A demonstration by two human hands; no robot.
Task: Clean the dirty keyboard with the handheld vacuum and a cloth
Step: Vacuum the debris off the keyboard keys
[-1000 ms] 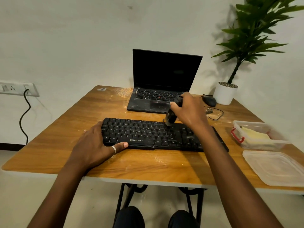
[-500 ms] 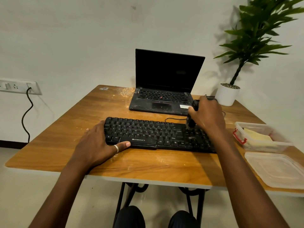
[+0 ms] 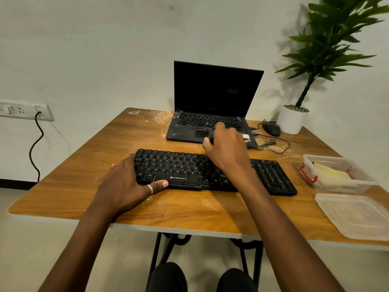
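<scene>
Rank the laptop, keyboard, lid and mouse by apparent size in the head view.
1. laptop
2. keyboard, partly hidden, so close to the laptop
3. lid, nearer the camera and cut by the frame edge
4. mouse

Left hand [image 3: 126, 186] flat, thumb out; right hand [image 3: 228, 150] forward, grip curled.
</scene>
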